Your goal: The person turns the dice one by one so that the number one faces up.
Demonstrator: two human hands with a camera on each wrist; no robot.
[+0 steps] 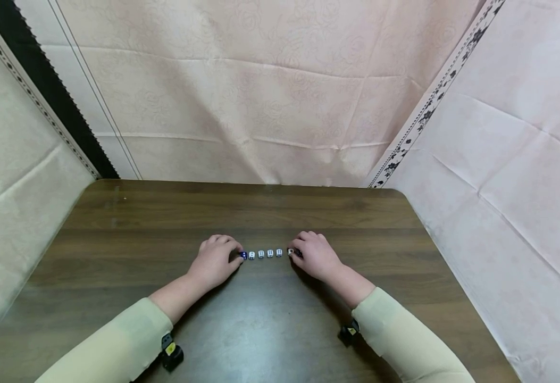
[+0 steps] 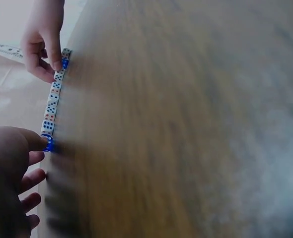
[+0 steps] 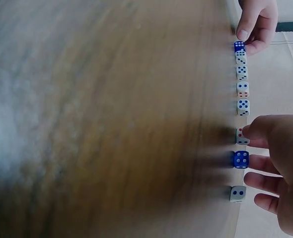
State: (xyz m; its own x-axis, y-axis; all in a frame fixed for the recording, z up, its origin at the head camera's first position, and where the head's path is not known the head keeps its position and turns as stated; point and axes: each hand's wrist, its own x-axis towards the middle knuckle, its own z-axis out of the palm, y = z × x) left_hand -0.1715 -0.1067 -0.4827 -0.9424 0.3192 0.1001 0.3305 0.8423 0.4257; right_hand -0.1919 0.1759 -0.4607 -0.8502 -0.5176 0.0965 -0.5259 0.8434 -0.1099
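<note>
Several white dice sit in a line running left to right on a brown wooden table. At the left end is a blue die, pinched between the thumb and a finger of my left hand. My right hand pinches a white die, a small gap away from the other white dice. Under its remaining fingers, farther right, are a second blue die and another white die; the head view mostly hides these two behind the right hand.
A pale patterned cloth hangs beyond the table's far edge, with more white cloth along the right side. Each forearm has a pale green sleeve, with a black wrist camera strapped at the left one and another at the right.
</note>
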